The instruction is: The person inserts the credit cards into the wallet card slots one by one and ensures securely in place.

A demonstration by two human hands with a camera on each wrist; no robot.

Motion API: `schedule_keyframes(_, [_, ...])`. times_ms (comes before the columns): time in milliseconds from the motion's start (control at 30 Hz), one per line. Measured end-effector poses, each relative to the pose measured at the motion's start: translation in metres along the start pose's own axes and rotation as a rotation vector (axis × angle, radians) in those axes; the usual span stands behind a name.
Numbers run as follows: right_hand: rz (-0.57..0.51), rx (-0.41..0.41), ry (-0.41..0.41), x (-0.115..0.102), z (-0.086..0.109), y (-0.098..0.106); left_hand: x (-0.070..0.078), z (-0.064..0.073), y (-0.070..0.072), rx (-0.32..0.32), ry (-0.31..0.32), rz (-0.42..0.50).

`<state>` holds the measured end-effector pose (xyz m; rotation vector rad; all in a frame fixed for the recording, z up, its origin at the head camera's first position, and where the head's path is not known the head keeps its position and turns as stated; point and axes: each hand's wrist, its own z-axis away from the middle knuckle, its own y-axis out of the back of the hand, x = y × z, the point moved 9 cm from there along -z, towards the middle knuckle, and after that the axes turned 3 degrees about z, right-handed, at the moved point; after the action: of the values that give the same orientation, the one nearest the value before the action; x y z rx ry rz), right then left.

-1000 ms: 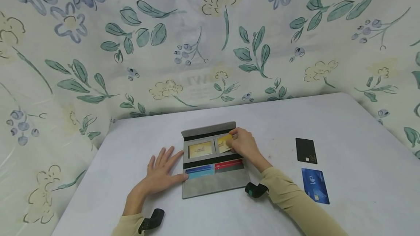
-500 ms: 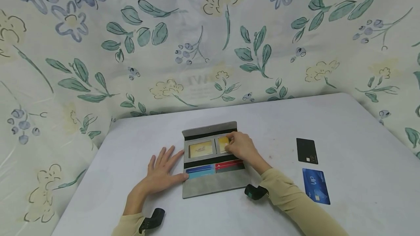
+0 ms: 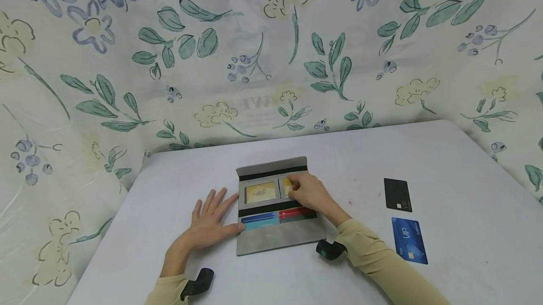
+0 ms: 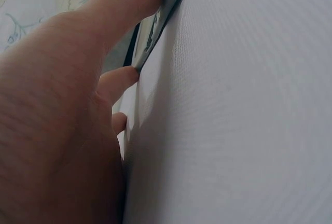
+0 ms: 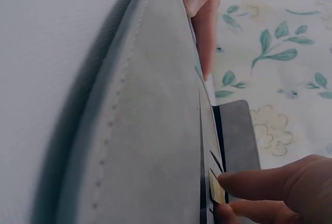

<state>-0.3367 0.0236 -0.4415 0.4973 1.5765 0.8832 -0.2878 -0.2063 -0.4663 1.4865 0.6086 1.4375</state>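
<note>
An unfolded grey wallet (image 3: 280, 240) lies on the table, its top flap raised at the far side. Its left window frames a yellow card (image 3: 260, 192); blue and red cards (image 3: 295, 212) show in the slots below. My right hand (image 3: 313, 195) pinches a second yellow card (image 5: 217, 187) at the right window, thumb and fingers on its right side and covering part of it. My left hand (image 3: 212, 225) is spread with straight fingers, its thumb and forefinger touching the wallet's left edge; in the left wrist view its thumb (image 4: 127, 1) presses on that edge.
To the right on the white table (image 3: 356, 154) lie a black VIP card (image 3: 397, 195) and a blue VIP card (image 3: 409, 240). A floral curtain (image 3: 254, 50) hangs behind the table and along its sides.
My right hand has moved left with the yellow card, which now sits further into the wallet's right window and is more covered by the fingers. The left hand stays in place.
</note>
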Motion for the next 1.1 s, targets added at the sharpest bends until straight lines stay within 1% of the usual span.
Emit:
schedule_keyframes(167, [-0.02, -0.035, -0.006, 0.001, -0.001, -0.001, 0.001, -0.001, 0.0, 0.001, -0.002, -0.002])
schedule_keyframes(267, [-0.049, -0.05, -0.03, 0.005, -0.001, 0.0, 0.002, -0.001, 0.0, -0.002, -0.002, -0.002])
schedule_keyframes(400, [-0.132, -0.078, -0.087, 0.013, -0.001, -0.002, 0.003, -0.001, 0.001, -0.001, -0.007, -0.001])
schedule_keyframes(467, [-0.165, -0.092, -0.103, 0.015, -0.001, -0.003, 0.004, -0.001, 0.001, 0.0, -0.008, 0.0])
schedule_keyframes(633, [-0.234, -0.131, -0.102, 0.015, 0.0, -0.004, 0.004, -0.001, 0.001, -0.001, -0.001, -0.002])
schedule_keyframes(767, [-0.285, -0.157, -0.12, 0.016, 0.001, -0.003, 0.002, -0.001, 0.001, -0.002, 0.003, -0.006])
schedule_keyframes(867, [-0.25, -0.17, -0.109, 0.015, 0.001, -0.003, 0.002, 0.0, 0.0, 0.0, 0.003, -0.008])
schedule_keyframes(1000, [-0.167, -0.184, -0.062, 0.009, 0.0, -0.003, 0.001, 0.0, 0.001, 0.003, 0.001, -0.004])
schedule_keyframes(1100, [-0.137, -0.193, -0.038, 0.007, 0.001, -0.003, 0.002, 0.0, 0.001, 0.002, -0.001, 0.002])
